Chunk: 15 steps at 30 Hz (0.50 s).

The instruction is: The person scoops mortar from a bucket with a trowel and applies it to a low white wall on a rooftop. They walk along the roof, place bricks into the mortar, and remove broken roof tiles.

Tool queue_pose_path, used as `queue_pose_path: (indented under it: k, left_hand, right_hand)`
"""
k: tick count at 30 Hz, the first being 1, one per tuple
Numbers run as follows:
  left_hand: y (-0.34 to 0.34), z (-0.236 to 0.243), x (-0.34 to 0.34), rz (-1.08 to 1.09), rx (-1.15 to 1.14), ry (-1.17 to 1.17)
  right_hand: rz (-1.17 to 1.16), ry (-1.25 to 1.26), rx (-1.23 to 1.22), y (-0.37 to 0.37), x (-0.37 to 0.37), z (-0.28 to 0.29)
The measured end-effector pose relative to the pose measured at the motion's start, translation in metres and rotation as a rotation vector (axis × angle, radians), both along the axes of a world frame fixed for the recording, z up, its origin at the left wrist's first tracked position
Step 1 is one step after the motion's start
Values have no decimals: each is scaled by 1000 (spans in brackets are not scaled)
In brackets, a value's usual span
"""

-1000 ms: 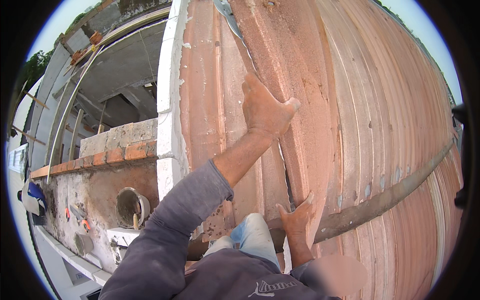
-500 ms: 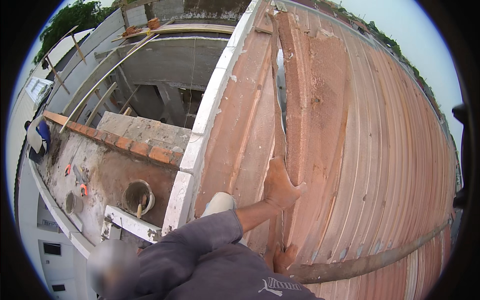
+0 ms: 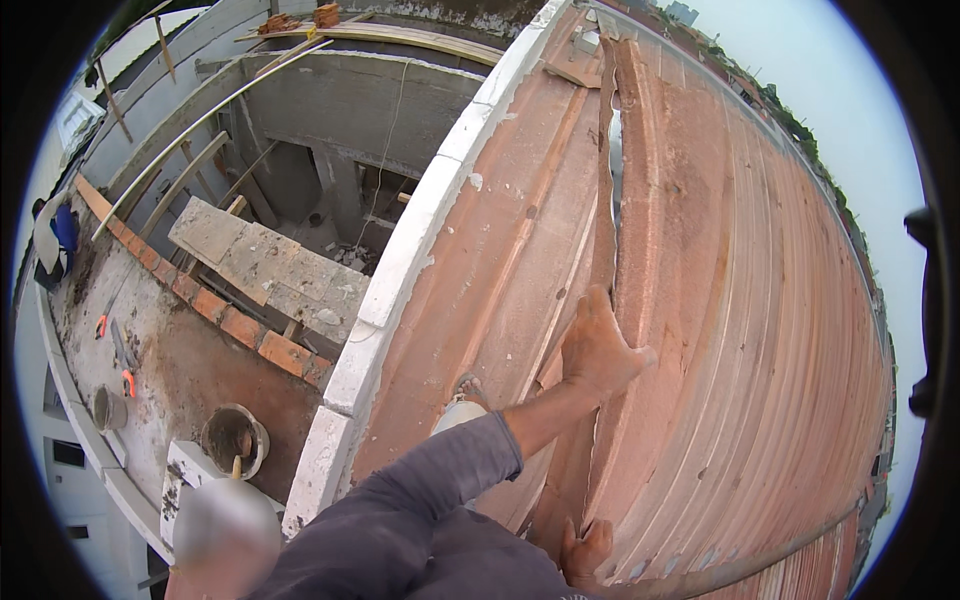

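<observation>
My left hand (image 3: 600,350) lies over the raised edge of a long rusty metal strip (image 3: 606,200), its fingers curled over the edge and its thumb stretched to the right. Nearer to me, my right hand (image 3: 588,550) grips the same seam, thumb uppermost; its fingers are partly hidden. A narrow open gap (image 3: 616,150) shows light along the far part of the strip. Reddish corrugated roof sheets (image 3: 760,330) spread to the right. My left foot (image 3: 468,387) in a sandal stands on the roof left of my hands.
A white-topped wall (image 3: 430,210) borders the roof. Left of it lies a deep open room, with a plank platform (image 3: 270,265) over its near edge. A mortar bucket (image 3: 235,440), tools (image 3: 125,350) and a brick row (image 3: 240,325) are on the slab. A pipe (image 3: 760,570) crosses the near roof.
The view has shifted, so the roof and wall sit differently and my foot shows more. Both hands stay at the seam; my right hand shows more clearly near the lower edge.
</observation>
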<state>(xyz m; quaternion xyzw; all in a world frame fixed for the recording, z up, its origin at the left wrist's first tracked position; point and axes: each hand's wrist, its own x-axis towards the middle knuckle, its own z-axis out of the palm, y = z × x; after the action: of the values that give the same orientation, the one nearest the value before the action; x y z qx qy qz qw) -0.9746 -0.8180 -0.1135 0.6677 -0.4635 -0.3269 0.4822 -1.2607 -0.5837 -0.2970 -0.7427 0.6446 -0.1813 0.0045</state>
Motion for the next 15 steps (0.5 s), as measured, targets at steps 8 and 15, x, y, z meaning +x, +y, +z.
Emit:
queue_pose_path:
  k: [8,15]
  left_hand:
    - [-127,35,147,384,180,-4]
    - [-57,90,263,891,-123,352]
  right_hand:
    - [384,21,134,-214,75,100]
    - [793,117,204,-325,163,226]
